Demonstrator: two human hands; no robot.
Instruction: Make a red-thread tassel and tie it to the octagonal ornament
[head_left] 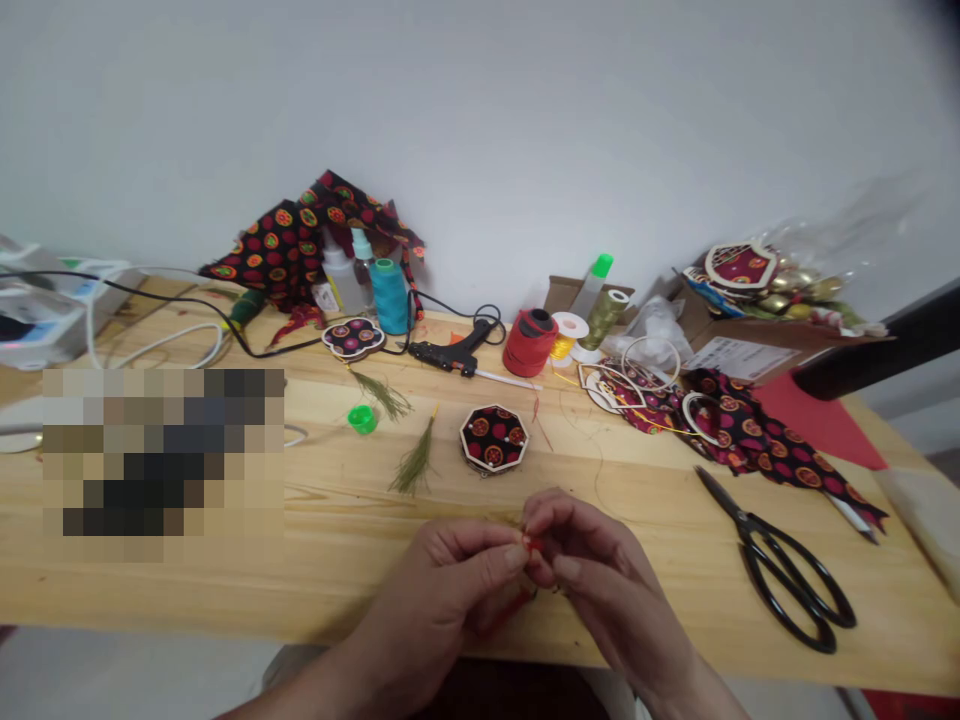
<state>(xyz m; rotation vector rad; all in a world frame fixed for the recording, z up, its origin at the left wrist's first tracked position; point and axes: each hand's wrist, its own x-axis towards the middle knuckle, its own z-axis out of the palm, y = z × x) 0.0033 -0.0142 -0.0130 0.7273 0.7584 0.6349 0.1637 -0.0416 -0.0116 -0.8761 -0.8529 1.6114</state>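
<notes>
Near the table's front edge, my left hand [442,585] and my right hand [611,575] meet, fingertips pinched together. Between them shows a small red piece [534,545], mostly hidden by the fingers; its kind does not show. More red is visible below the left palm, also partly covered. Just beyond the hands lies an octagonal fabric-covered ornament [493,438] with a pale wooden rim and small white beads. To its left are a loose green tassel [416,462] and a small green cap [361,419].
Large black-handled scissors [787,570] lie at right, blades pointing away. Behind stand a glue gun [454,352], a red thread spool [529,343] and a teal thread cone [391,298]. Patterned fabric [780,430] and wooden rings are heaped at right before a cardboard box [750,340].
</notes>
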